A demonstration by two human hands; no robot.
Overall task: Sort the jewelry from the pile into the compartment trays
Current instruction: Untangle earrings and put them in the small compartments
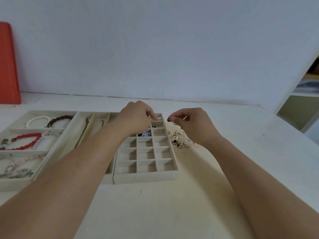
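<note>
A beige grid tray (146,176) with many small compartments lies in front of me. My left hand (136,116) hovers over its far compartments with fingers curled; what they hold is hidden. My right hand (191,123) pinches a small dark round earring (168,119) just right of the tray's far corner. The pile of small gold and black jewelry (179,139) lies on the table beside the tray's right wall, below my right hand. One far compartment holds a dark earring (153,126), another a blue-and-white piece (145,134).
A tray with long slots (81,116) sits left of the grid tray. Further left, a wide tray (15,184) holds pearl, dark red and red bead bracelets. An orange object (7,66) leans on the wall at far left. Shelves (303,100) stand at right.
</note>
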